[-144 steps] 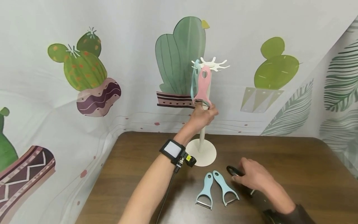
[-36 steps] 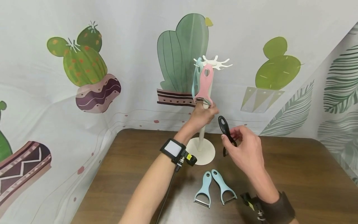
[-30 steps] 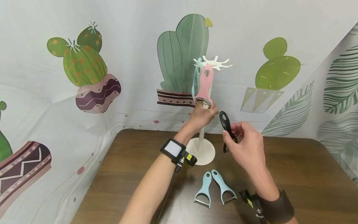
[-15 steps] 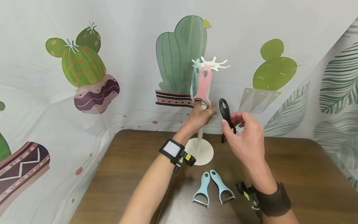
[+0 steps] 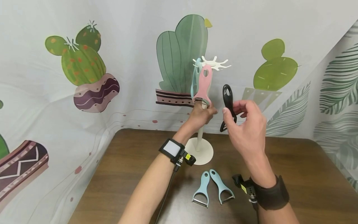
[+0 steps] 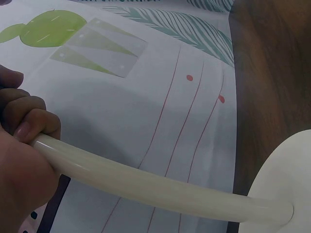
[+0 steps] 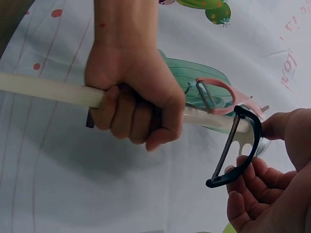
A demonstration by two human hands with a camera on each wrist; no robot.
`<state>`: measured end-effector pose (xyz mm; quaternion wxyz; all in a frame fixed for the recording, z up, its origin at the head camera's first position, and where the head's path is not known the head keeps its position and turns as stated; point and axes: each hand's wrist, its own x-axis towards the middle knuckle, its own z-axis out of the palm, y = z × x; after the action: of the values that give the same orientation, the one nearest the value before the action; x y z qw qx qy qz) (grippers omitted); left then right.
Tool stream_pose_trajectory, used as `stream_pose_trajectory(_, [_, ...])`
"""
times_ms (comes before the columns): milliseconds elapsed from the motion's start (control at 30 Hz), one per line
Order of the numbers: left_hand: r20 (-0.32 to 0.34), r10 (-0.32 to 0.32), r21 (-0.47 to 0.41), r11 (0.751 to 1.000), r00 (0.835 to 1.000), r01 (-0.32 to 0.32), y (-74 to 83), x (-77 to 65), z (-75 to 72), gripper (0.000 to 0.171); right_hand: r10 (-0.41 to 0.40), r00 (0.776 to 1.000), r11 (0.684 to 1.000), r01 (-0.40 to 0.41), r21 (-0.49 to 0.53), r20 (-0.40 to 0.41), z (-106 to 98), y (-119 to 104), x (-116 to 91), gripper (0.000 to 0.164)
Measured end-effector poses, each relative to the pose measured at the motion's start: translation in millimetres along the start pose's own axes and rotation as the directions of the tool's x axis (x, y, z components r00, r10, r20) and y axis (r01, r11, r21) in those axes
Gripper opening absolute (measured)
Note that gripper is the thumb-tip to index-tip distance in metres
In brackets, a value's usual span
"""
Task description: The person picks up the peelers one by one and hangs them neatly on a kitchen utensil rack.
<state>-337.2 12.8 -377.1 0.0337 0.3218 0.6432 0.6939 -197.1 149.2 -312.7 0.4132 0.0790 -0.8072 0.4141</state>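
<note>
In the head view my left hand (image 5: 202, 115) grips the post of a white stand (image 5: 200, 137); the left wrist view shows fingers curled round the post (image 6: 131, 182). On the stand's branched top hang a pink peeler (image 5: 205, 82) and, behind it on the left, a light blue peeler (image 5: 194, 79). My right hand (image 5: 248, 124) pinches a black peeler (image 5: 228, 99) between thumb and fingers, handle end up, to the right of the stand and apart from it. The right wrist view shows the blade end of this black peeler (image 7: 250, 155) near the post.
Two light blue peelers, a left one (image 5: 202, 189) and a right one (image 5: 221, 186), lie on the brown table (image 5: 134, 174) in front of the stand's round base (image 5: 205, 152). Several bare prongs (image 5: 219, 64) stick out at the stand's top right. A cactus-print cloth (image 5: 134, 62) hangs behind.
My right hand has picked the black peeler up off the table and raised it beside the stand, still rising in the last second. The left hand keeps its grip on the post.
</note>
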Motion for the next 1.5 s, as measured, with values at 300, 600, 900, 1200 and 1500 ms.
stream_pose_trajectory(300, [0.003, 0.036, 0.000, 0.999, 0.999, -0.036, -1.1, 0.8, -0.3, 0.037, -0.040, 0.998, 0.999, 0.041, 0.021, -0.040, -3.1, -12.3, 16.3, 0.027])
stream_pose_trajectory(600, [0.011, 0.046, 0.005, 0.999, 0.999, -0.046, -1.8, 1.1, -1.8, 0.037, -0.040, 0.997, 0.999, 0.042, 0.027, -0.061, -0.7, -20.6, 27.0, 0.026])
stream_pose_trajectory(900, [0.024, 0.083, -0.017, 0.996, 0.996, -0.083, -1.1, 1.0, -2.0, 0.036, -0.028, 0.999, 1.000, 0.029, 0.011, -0.046, 6.9, -25.8, 37.6, 0.026])
stream_pose_trajectory(1200, [0.034, 0.063, -0.033, 0.998, 0.997, -0.062, -2.8, 2.6, -2.0, 0.037, -0.016, 0.999, 1.000, 0.015, -0.004, -0.038, 15.7, -23.0, 42.9, 0.028])
stream_pose_trajectory(1500, [-0.010, 0.017, 0.019, 1.000, 1.000, -0.017, -1.8, 3.5, -0.9, 0.041, -0.021, 0.999, 1.000, 0.021, -0.006, -0.029, 23.4, -18.8, 44.8, 0.028])
